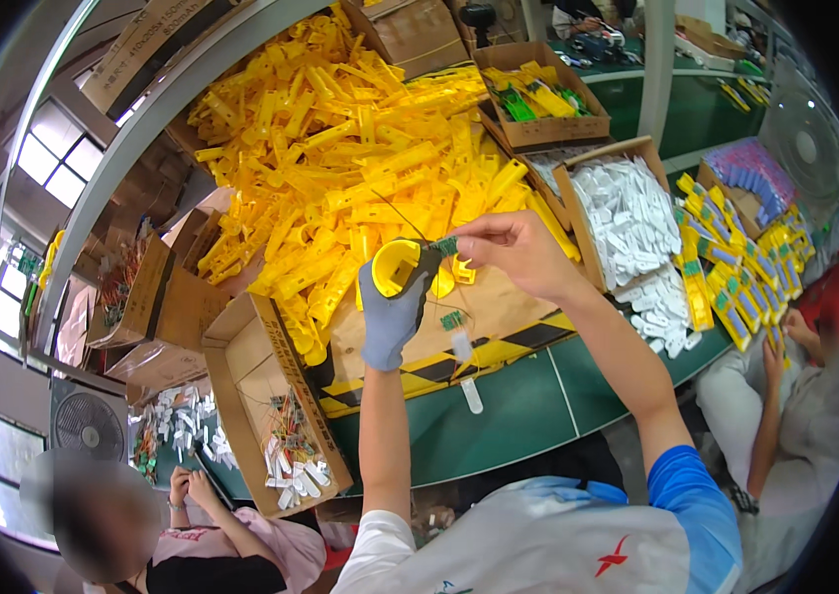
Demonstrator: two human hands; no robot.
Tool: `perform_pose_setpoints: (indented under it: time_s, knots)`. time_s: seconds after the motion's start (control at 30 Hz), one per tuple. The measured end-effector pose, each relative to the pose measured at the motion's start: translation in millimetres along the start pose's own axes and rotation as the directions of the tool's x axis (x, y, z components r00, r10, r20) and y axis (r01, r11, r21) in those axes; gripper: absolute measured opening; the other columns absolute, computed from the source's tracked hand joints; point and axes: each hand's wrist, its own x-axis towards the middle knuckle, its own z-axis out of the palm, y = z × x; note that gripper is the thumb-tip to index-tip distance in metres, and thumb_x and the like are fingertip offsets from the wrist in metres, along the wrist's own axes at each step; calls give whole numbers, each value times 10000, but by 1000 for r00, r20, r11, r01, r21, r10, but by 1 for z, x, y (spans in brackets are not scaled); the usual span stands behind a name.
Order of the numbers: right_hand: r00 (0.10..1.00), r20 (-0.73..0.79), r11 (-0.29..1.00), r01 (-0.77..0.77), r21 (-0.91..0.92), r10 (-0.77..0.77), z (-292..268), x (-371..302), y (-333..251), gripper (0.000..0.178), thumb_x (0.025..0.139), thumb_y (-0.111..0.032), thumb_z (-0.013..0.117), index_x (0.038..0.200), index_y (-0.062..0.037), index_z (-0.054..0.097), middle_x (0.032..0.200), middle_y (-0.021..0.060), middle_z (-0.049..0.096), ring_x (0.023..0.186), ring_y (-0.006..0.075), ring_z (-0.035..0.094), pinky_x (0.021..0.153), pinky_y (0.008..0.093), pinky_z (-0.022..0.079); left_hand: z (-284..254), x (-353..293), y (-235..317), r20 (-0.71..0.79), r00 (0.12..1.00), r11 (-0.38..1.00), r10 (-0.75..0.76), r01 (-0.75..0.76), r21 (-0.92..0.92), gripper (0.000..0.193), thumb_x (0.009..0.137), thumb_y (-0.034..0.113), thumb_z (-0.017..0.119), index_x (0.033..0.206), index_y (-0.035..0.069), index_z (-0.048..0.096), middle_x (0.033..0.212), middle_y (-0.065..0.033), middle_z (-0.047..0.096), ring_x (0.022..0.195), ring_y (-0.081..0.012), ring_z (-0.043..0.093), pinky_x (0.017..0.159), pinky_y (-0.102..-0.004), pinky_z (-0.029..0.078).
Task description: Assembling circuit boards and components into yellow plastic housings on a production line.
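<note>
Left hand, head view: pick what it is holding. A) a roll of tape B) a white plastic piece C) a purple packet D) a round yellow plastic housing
D: the gloved left hand grips a round yellow plastic housing, while the bare right hand pinches a small green circuit board beside its rim, above the heap of yellow parts.

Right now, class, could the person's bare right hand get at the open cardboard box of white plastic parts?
Probably yes: the right hand is beside the box of white plastic parts, nothing between, though it grips a small green piece.
</note>
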Motion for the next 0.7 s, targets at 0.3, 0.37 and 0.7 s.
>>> perform_pose_setpoints:
  time_s: [0.3,0.37,0.7]
  knots:
    - [987,153,979,82,-187,-54,-7,13,-9,218,831,-86,744,1008,33,701,853,58,706,765,82,639,698,210,496,-15,-6,18,-54,984,953,-170,178,245,244,787,61,756,991,-2,639,732,-32,631,578,-75,543,518,-228,427]
    - [977,212,990,28,-140,2,-12,13,-13,186,812,-54,752,969,36,708,831,60,707,747,83,641,677,204,497,-8,-5,25,34,990,967,-134,124,225,237,774,79,772,960,-6,652,753,-43,639,587,-81,562,524,-242,435]
    - [993,22,966,115,-232,-113,-14,14,-19,145,794,-36,761,915,35,725,804,59,707,728,77,640,664,200,501,14,1,20,-60,968,964,-245,237,-123,241,875,159,675,1031,1,582,810,-66,635,659,-126,606,564,-252,483]
